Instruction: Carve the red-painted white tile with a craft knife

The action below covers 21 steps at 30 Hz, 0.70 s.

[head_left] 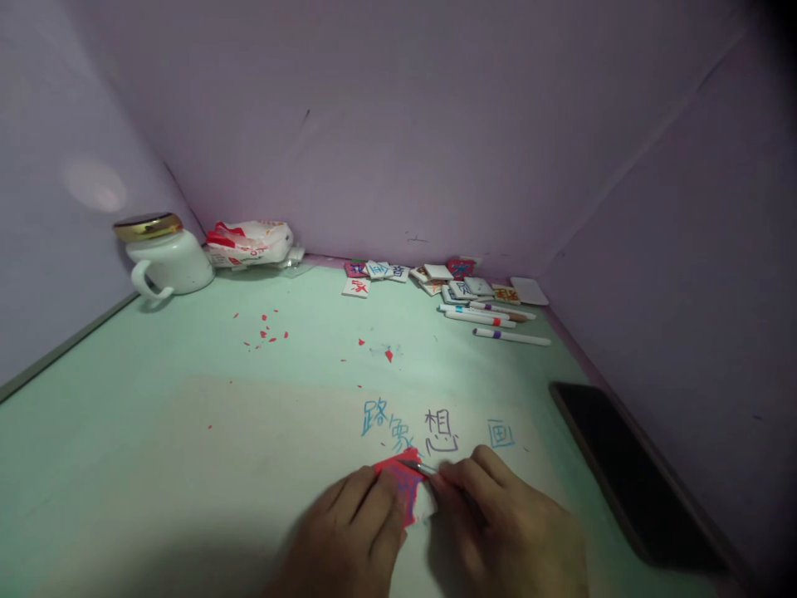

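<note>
My left hand presses down on a small red piece of paper with purple marks, lying on the pale green table. My right hand grips a thin metal-tipped tool whose tip rests on the red paper's upper edge. Just beyond the paper, blue and dark handwritten characters are drawn on the table surface.
A white mug with a gold lid stands at the back left beside a crumpled red-and-white packet. Small character tiles and several marker pens lie at the back right. A dark phone lies at the right. Red paper scraps dot the middle.
</note>
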Each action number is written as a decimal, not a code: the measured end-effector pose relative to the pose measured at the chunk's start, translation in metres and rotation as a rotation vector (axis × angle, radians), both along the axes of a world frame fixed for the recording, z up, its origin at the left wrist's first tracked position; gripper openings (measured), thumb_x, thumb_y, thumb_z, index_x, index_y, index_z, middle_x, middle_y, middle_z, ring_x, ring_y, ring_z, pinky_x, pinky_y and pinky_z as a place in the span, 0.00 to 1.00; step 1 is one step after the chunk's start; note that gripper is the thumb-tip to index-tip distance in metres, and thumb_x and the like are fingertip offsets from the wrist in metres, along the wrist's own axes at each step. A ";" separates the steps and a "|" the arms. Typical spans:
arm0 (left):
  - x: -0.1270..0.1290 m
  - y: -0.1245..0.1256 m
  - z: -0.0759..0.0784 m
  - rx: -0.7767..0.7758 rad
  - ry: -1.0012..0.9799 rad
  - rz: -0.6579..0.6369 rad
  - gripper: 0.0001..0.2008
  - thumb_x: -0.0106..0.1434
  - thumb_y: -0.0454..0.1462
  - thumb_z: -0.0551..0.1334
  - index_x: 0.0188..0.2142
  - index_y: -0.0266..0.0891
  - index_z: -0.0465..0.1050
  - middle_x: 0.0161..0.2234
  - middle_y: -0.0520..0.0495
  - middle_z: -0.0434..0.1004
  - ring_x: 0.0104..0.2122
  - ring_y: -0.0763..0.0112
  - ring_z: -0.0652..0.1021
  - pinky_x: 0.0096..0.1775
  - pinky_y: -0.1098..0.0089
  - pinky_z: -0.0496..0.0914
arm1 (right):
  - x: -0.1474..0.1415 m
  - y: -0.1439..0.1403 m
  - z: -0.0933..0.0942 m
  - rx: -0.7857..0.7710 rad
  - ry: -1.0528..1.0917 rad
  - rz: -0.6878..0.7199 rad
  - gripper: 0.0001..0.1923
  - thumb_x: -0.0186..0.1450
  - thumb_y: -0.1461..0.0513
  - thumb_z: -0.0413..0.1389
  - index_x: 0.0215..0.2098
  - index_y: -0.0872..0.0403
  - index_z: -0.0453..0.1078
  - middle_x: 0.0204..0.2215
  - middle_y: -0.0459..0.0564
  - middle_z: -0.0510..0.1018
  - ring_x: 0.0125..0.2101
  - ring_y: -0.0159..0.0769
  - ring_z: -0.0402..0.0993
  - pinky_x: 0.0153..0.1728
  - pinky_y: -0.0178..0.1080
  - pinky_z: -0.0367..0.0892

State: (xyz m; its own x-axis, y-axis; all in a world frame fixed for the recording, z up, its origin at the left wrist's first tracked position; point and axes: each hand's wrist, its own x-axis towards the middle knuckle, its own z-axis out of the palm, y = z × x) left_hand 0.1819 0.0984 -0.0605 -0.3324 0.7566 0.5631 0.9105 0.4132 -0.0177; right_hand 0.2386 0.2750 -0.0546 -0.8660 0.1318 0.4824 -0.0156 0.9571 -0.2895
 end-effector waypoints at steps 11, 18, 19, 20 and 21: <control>0.006 -0.002 0.004 0.008 -0.076 -0.010 0.16 0.65 0.26 0.46 0.39 0.31 0.73 0.34 0.40 0.78 0.34 0.64 0.77 0.36 0.64 0.77 | -0.002 -0.013 0.000 0.073 0.029 -0.098 0.19 0.68 0.61 0.47 0.21 0.50 0.70 0.18 0.42 0.69 0.16 0.28 0.62 0.19 0.36 0.48; 0.009 0.000 0.009 0.036 -0.160 0.013 0.12 0.63 0.27 0.50 0.39 0.32 0.72 0.32 0.39 0.75 0.31 0.62 0.74 0.30 0.62 0.76 | 0.006 0.009 0.010 -0.038 0.149 -0.227 0.15 0.69 0.55 0.51 0.32 0.52 0.76 0.24 0.43 0.77 0.19 0.26 0.70 0.21 0.32 0.58; 0.009 0.001 0.011 0.050 -0.183 0.040 0.11 0.63 0.27 0.50 0.38 0.32 0.71 0.34 0.38 0.75 0.32 0.60 0.74 0.30 0.60 0.76 | 0.007 0.010 0.013 -0.089 0.151 -0.209 0.14 0.69 0.55 0.52 0.33 0.51 0.76 0.24 0.43 0.77 0.20 0.27 0.71 0.23 0.31 0.60; 0.009 0.001 0.013 0.059 -0.206 0.071 0.11 0.63 0.28 0.50 0.38 0.33 0.71 0.36 0.37 0.74 0.34 0.59 0.75 0.31 0.58 0.76 | 0.008 0.009 0.015 -0.121 0.140 -0.184 0.14 0.68 0.55 0.52 0.33 0.51 0.76 0.24 0.43 0.77 0.21 0.27 0.72 0.24 0.30 0.61; 0.009 0.002 0.015 0.064 -0.223 0.100 0.10 0.63 0.28 0.51 0.38 0.34 0.70 0.38 0.36 0.74 0.36 0.57 0.75 0.32 0.56 0.76 | 0.009 0.007 0.016 -0.133 0.121 -0.164 0.14 0.68 0.54 0.52 0.32 0.50 0.76 0.24 0.43 0.77 0.21 0.27 0.72 0.23 0.30 0.60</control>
